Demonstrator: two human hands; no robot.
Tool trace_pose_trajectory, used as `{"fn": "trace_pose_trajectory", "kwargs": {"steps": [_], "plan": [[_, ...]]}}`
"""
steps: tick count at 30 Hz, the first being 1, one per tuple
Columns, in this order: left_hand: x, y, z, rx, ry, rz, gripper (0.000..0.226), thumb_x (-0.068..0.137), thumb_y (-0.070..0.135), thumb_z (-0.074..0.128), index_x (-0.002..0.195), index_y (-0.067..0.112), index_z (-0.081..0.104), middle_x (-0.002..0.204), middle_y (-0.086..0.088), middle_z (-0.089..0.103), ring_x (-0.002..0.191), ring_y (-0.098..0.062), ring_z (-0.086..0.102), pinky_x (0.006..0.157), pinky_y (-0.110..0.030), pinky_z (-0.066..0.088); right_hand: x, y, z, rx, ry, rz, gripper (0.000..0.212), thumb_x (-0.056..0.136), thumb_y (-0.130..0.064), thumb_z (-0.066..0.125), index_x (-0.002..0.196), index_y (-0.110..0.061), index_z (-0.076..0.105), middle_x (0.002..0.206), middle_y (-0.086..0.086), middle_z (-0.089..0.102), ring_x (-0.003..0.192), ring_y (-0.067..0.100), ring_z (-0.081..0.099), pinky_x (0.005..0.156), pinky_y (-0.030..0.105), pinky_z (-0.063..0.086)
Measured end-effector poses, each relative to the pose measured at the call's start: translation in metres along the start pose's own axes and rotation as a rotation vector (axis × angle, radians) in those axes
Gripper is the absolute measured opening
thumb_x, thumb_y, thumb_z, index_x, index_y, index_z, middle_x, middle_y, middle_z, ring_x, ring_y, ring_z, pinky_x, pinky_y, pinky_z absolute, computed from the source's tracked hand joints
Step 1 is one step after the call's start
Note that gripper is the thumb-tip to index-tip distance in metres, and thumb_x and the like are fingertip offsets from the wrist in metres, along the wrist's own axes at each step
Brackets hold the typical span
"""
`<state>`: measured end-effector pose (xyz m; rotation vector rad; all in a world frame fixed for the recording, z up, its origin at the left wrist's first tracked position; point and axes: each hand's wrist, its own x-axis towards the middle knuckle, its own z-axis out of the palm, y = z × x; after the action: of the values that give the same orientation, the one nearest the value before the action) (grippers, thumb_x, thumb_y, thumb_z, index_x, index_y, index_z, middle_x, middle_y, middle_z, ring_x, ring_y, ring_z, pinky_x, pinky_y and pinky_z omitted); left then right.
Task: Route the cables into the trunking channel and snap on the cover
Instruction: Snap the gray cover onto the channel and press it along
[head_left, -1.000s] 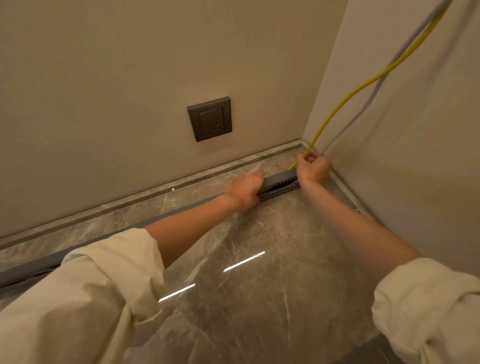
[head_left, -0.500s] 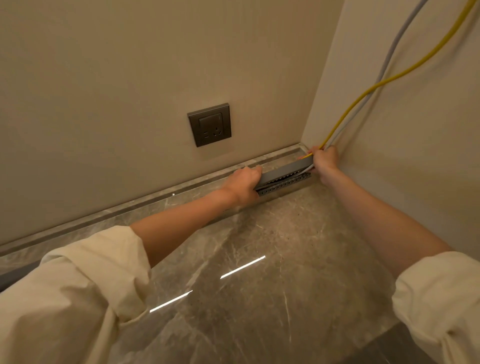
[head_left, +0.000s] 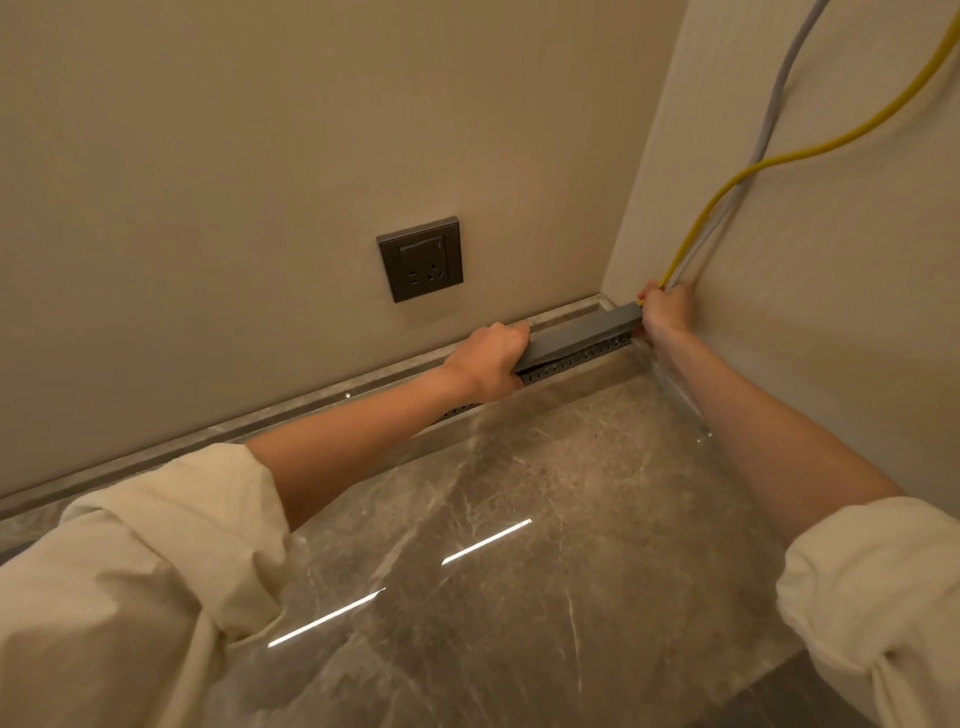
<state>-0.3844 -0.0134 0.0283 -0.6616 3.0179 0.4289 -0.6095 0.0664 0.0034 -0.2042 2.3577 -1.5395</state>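
A grey trunking channel with a perforated side (head_left: 582, 358) lies along the foot of the back wall, its smooth grey cover (head_left: 582, 335) on top. My left hand (head_left: 491, 361) grips the trunking from above, fingers curled over its far edge. At the trunking's right end in the room corner, my right hand (head_left: 665, 314) holds the yellow cable (head_left: 727, 189) and the grey cable (head_left: 779, 98). Both cables rise up the right wall and leave the frame at the top.
A dark wall socket (head_left: 421, 259) sits on the back wall above my left hand. A marble skirting ledge (head_left: 311, 405) runs along that wall. The glossy marble floor (head_left: 545, 545) spreads below my arms, with the right wall (head_left: 831, 338) close by.
The trunking and both hands have moved back against the skirting and into the corner. My right hand now sits at the trunking's very end, and the cables hang steeper.
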Motion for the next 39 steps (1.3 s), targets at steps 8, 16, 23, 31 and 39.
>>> {"fn": "trace_pose_trajectory", "kwargs": {"steps": [8,16,23,31,39], "plan": [[-0.001,-0.002,-0.008,-0.053,0.009,0.002,0.042,0.076,0.020,0.072,0.105,0.004,0.046,0.105,-0.021,0.061,0.090,-0.037,0.058,0.066,-0.039,0.044,-0.002,-0.010,-0.008,-0.025,-0.080,0.024,0.027,0.097,-0.019,0.039,0.070,-0.015,0.038,0.092,0.013,0.052,0.082,0.031,0.059,0.043,0.037,0.052],[-0.004,-0.004,-0.011,-0.055,0.003,-0.002,0.048,0.074,0.020,0.075,0.108,0.002,0.046,0.107,-0.021,0.061,0.092,-0.037,0.058,0.073,-0.045,0.051,-0.006,-0.012,-0.011,-0.007,-0.086,0.001,0.017,0.101,-0.022,0.036,0.095,-0.006,0.038,0.102,0.014,0.046,0.101,0.037,0.060,0.063,0.047,0.056],[-0.008,-0.012,-0.015,-0.117,0.018,-0.010,0.047,0.073,0.021,0.077,0.106,0.006,0.048,0.105,-0.017,0.060,0.086,-0.029,0.054,0.066,-0.037,0.045,-0.006,-0.011,-0.012,0.051,-0.096,-0.015,0.022,0.101,-0.021,0.033,0.084,-0.009,0.038,0.076,0.011,0.046,0.052,0.022,0.054,0.024,0.020,0.040],[-0.008,-0.024,-0.015,-0.077,0.026,-0.049,0.042,0.073,0.022,0.077,0.101,0.008,0.049,0.102,-0.016,0.060,0.077,-0.023,0.046,0.062,-0.033,0.037,-0.017,-0.008,-0.018,0.501,-0.418,0.256,0.027,0.095,-0.026,0.049,0.071,-0.016,0.042,0.069,0.003,0.049,0.059,0.017,0.053,0.058,0.031,0.049],[-0.011,-0.038,-0.013,-0.048,0.036,-0.093,0.038,0.071,0.024,0.078,0.090,0.011,0.047,0.095,-0.014,0.059,0.074,-0.023,0.047,0.060,-0.034,0.037,-0.026,0.005,-0.017,0.472,-0.798,0.294,0.010,0.093,-0.001,0.049,0.097,-0.007,0.056,0.108,0.015,0.061,0.096,0.036,0.064,0.077,0.045,0.060]]}}
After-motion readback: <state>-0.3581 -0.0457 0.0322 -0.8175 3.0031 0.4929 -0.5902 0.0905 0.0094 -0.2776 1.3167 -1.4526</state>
